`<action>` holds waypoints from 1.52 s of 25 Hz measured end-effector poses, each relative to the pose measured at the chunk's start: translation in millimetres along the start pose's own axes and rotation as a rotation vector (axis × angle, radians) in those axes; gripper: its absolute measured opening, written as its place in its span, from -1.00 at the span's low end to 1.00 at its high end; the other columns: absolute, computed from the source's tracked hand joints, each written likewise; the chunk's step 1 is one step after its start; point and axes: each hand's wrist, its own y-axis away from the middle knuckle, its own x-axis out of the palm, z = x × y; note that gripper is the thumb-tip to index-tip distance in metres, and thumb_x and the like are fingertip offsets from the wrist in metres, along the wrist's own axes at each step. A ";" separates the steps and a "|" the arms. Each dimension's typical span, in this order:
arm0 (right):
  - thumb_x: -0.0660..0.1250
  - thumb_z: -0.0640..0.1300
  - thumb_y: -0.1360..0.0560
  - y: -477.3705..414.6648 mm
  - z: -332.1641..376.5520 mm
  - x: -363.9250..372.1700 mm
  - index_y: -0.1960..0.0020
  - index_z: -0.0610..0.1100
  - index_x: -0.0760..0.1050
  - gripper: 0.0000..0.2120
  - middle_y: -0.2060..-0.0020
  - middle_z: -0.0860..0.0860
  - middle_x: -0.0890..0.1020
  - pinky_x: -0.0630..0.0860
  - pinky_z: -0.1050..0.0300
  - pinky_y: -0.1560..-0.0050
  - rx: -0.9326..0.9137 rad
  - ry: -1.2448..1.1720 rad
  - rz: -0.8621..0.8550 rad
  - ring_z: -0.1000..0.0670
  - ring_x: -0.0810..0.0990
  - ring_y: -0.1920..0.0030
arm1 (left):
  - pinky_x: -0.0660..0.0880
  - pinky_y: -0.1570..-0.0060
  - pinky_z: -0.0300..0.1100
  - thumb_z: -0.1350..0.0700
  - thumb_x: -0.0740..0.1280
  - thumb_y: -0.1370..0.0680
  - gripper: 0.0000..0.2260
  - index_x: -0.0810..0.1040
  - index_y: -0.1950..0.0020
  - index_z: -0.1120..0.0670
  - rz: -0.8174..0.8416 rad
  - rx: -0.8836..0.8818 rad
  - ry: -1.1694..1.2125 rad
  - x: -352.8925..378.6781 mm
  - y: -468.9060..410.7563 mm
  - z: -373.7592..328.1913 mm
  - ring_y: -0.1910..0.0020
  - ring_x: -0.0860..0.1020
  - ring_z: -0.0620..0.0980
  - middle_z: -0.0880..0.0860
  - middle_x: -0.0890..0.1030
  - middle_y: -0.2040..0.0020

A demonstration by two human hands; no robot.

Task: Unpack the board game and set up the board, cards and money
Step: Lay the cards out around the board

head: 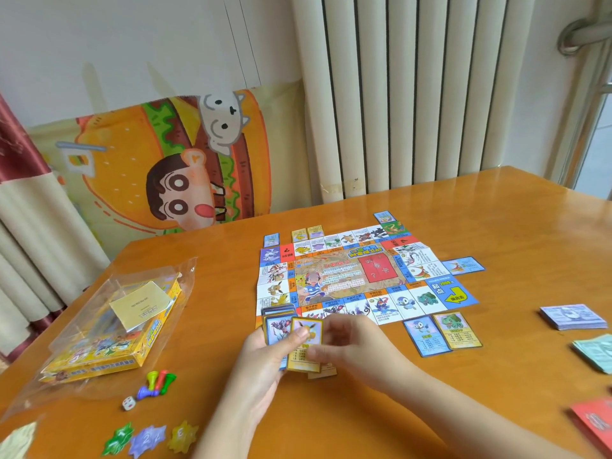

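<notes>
Your left hand (265, 359) grips the card stack (277, 321) near the tabletop's (496, 226) front edge; your right hand (354, 346) pinches the yellow card (306, 342) on top. Slide it free alone, then lay it just outside its matching square of the board (357, 276), mid-tabletop.

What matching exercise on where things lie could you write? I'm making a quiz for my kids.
Things:
1 die
2 box
3 purple stack
4 yellow card

Places:
A pinched by the right hand
B under a pale slip
C right of the board
D beside the pawns

Pairs: 1-D, 2-B, 3-C, 4-A
</notes>
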 end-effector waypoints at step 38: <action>0.43 -0.21 -0.46 -174.0 37.0 5.4 0.02 -0.24 0.65 -0.87 0.41 0.03 0.56 0.45 0.36 0.43 0.122 0.414 0.020 0.16 0.47 0.45 | 0.60 0.37 -0.19 0.34 0.07 -0.63 -0.79 0.47 0.05 0.19 -0.359 0.099 0.438 -90.0 -104.0 -57.1 0.32 0.63 0.04 0.18 0.55 0.15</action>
